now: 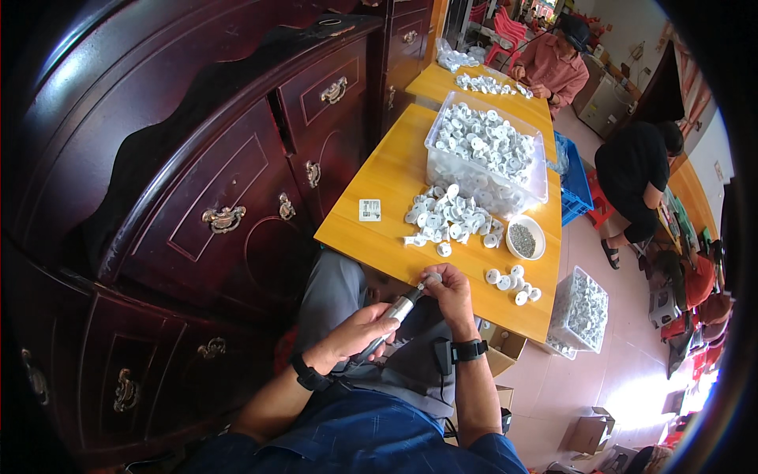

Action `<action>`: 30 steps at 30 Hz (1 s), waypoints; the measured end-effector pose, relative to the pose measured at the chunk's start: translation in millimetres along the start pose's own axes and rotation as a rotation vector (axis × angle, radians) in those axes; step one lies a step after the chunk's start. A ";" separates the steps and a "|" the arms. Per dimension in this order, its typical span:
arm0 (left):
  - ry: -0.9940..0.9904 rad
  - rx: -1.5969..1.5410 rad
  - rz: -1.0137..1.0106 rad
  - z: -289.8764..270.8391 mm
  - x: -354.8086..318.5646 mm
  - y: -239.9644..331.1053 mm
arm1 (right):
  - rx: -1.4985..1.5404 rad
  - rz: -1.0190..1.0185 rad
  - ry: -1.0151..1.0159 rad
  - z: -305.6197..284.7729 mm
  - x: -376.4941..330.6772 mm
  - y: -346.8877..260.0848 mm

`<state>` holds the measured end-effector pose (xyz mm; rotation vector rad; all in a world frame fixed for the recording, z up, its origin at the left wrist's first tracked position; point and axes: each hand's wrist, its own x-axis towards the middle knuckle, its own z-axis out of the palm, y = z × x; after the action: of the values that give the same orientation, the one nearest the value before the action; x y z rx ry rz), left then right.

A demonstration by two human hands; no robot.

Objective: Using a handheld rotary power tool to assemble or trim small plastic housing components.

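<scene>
My left hand is wrapped round a silver and black electric screwdriver, which slants up to the right. Pinched in the fingers of my right hand is a small white round plastic part. The screwdriver's black front end meets this part just off the table's near edge; the exact contact is too small to make out. Beyond my hands lies a loose pile of similar white parts. A white bowl of small grey metal screws stands right of the pile. Several more white parts lie nearer my right hand.
A clear plastic bin heaped with white parts stands on the yellow table. A small white label card lies at left. Dark wooden drawers line the left side. Another full bin is on the floor. A person sits at the far end.
</scene>
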<state>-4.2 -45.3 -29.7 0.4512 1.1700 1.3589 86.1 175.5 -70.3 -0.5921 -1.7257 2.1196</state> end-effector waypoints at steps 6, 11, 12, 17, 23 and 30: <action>-0.007 -0.003 0.022 3.8 -10.9 11.4 | -0.140 -0.048 0.178 -8.8 -0.4 -4.9; 0.051 0.086 0.016 -7.8 -19.3 11.9 | -0.880 -0.420 0.327 -32.8 5.2 -26.2; 0.047 0.090 0.018 -8.6 -16.6 9.8 | -1.002 -0.403 0.332 -40.2 6.2 -28.4; 0.060 0.106 0.029 -6.6 -17.6 6.7 | -1.376 -0.390 0.484 -61.1 2.5 -37.4; 0.060 0.097 0.037 -18.9 -17.1 -4.1 | -1.411 -0.387 0.477 -90.1 -3.6 -55.0; 0.035 0.128 0.116 -51.1 -20.0 -11.4 | -1.296 -0.404 0.606 -131.3 39.8 -99.0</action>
<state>-37.2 -84.4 -52.7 0.5966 1.2806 1.4011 120.6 325.6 -0.3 -0.9220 -2.3237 0.2701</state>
